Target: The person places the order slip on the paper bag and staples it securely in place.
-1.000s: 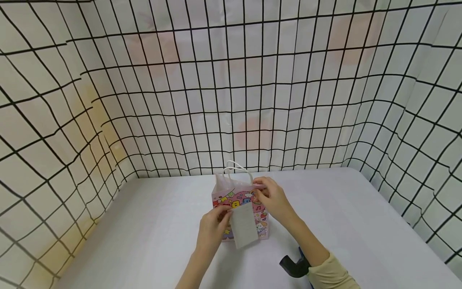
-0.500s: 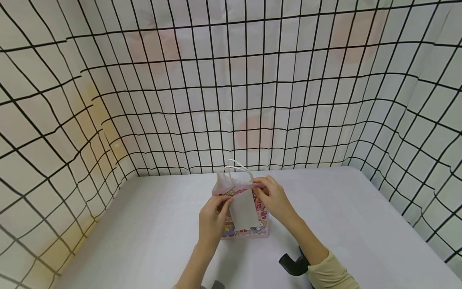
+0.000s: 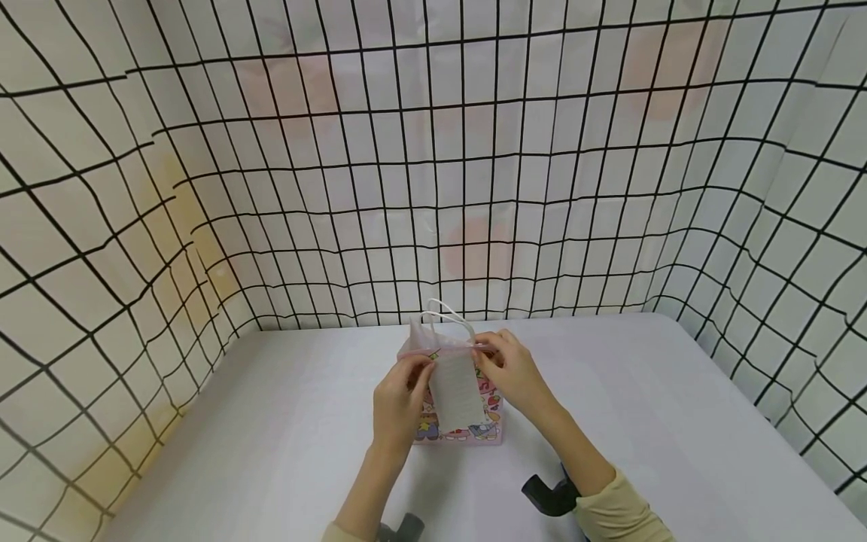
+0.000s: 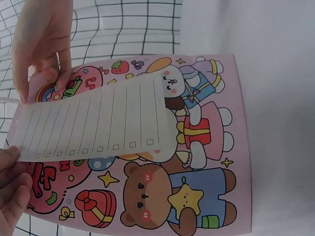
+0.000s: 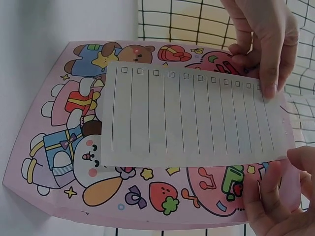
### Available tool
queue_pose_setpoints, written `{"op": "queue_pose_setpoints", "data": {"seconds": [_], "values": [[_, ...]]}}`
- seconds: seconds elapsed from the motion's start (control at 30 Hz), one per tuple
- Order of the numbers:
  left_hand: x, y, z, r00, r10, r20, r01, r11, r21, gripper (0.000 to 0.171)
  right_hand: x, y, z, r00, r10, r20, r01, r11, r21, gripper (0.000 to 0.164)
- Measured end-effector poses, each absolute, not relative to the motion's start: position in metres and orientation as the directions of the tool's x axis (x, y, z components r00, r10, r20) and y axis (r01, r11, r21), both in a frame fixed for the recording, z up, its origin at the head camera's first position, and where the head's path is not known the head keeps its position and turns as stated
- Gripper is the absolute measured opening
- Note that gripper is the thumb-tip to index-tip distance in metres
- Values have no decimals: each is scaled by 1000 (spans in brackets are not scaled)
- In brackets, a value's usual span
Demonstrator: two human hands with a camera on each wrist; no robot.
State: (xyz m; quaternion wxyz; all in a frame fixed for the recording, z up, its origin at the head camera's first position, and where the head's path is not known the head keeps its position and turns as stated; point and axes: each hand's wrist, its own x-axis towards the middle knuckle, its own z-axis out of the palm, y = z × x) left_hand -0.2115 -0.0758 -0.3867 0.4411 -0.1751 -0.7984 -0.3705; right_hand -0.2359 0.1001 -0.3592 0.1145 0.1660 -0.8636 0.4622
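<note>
White rect. paper sheet [image 3: 457,395], ruled w/ thin dark lines + a row of small checkboxes along one long edge, is in front of a pink paper bag w/ cartoon print [image 3: 492,410]; print incl. a brown bear in blue overalls [image 4: 145,196]. L hand [image 3: 400,399] pinches sheet's upper L corner; can't tell if it grips bag rim too. R hand [image 3: 513,373] pinches bag's top rim, just beside sheet's upper R corner; can't tell if it touches sheet. Bag is upright on a white tabletop [image 3: 271,429], thin white loop handles [image 3: 470,329] up. Near R forearm: black curved tubular obj. [image 3: 550,500], partly hidden by pale yellow sleeve [image 3: 619,512]. Near L wrist: grey rounded obj. [image 3: 409,528], cut off at frame bottom. Bkgd: black grid [image 3: 463,159] over pale walls [image 3: 398,227].
</note>
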Motion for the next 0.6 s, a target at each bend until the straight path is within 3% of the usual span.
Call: {"op": "queue_pose_setpoints", "data": {"seconds": [0.17,0.5,0.6], "values": [[-214,-74,-385,-526,-40,849,581,713,394,9,-237,100,-361,-915,-179,362,-400,532,-747,25],[-214,-71,-380,-538,-64,840,522,757,392,13,-236,98,-362,-912,-142,385,-397,544,-739,21],[-215,-70,-379,-513,-80,855,491,790,368,15,-235,97,-362,-910,-134,393,-400,540,-740,19]]}}
